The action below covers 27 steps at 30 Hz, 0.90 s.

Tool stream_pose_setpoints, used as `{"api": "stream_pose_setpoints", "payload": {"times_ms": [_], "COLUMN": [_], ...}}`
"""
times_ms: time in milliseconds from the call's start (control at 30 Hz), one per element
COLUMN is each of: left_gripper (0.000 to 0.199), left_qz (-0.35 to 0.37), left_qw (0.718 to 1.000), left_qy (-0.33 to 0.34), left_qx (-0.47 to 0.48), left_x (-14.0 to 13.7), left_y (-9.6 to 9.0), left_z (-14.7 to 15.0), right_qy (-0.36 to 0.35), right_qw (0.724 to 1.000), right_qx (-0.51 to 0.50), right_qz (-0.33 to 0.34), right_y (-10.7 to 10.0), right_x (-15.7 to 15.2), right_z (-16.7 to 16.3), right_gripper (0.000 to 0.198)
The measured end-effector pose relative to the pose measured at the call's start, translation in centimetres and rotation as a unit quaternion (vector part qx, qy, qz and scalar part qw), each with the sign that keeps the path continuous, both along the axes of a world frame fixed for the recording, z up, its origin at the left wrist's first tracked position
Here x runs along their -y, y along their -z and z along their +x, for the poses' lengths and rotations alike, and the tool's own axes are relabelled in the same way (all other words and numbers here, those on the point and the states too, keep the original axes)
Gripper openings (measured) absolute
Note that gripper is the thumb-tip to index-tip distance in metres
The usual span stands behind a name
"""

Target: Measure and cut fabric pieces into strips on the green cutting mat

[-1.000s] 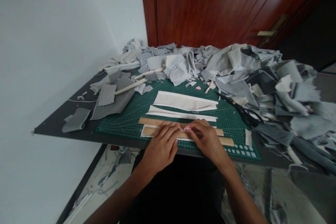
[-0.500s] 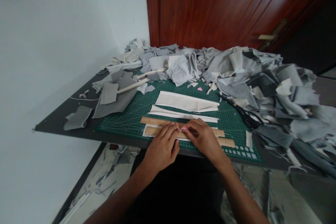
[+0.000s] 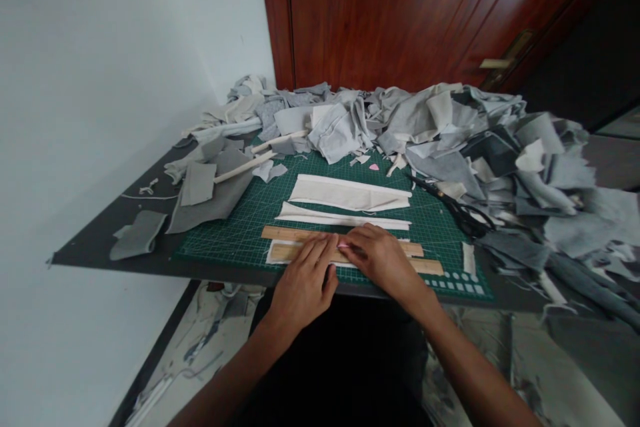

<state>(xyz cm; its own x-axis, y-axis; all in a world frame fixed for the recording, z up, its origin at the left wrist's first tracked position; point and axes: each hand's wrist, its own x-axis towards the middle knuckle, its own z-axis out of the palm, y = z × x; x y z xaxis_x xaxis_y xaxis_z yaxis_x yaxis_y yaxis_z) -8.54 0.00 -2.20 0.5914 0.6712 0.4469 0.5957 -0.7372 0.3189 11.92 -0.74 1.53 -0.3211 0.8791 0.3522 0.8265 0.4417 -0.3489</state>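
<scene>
A wooden ruler [image 3: 285,253] lies over a strip of pale cloth [image 3: 270,252] on the green cutting mat [image 3: 235,233]. A second wooden ruler [image 3: 280,233] lies just above it, partly under my hands. My left hand [image 3: 307,273] rests on the lower ruler, fingers stretched out and pressing down. Beside its fingertips, my right hand [image 3: 377,257] pinches a small pink piece [image 3: 343,245], which looks like tailor's chalk, against the cloth and ruler edge. Two more cream cloth pieces, a wide strip [image 3: 350,193] and a narrow folded strip [image 3: 340,217], lie beyond the rulers.
Black scissors [image 3: 465,213] lie on the mat's right side. Heaped grey and cream scraps [image 3: 425,113] line the table's back and right. Grey cloth pieces [image 3: 215,200] lie at left. A pink chip [image 3: 374,167] sits near the heap. A door [image 3: 390,13] stands behind.
The whole view has shifted slightly, so the table sits further left. Both hands stay at the rulers, with the right fingers settled lower and closer around the pink piece.
</scene>
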Motion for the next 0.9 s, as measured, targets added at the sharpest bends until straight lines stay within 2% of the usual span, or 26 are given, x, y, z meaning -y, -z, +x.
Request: {"api": "stream_pose_setpoints", "payload": {"times_ms": [233,500,900], "left_gripper": [0.046,0.045,0.048], "left_qz": [0.0,0.016,0.021], "left_qw": [1.0,1.0,0.999], "left_qy": [0.003,0.018,0.025], "left_qx": [0.003,-0.007,0.0], "left_x": [0.0,-0.1,-0.1], "left_y": [-0.5,-0.3,-0.5], "left_z": [0.1,0.0,-0.1], "right_qy": [-0.005,0.007,0.037], "right_qw": [1.0,0.999,0.997], "right_qx": [0.024,0.031,0.061], "right_qz": [0.013,0.027,0.022], "right_y": [-0.1,0.5,0.1], "right_x": [-0.1,0.6,2.8], "right_z": [0.7,2.3,6.2], "right_gripper": [0.023,0.022,0.032]}}
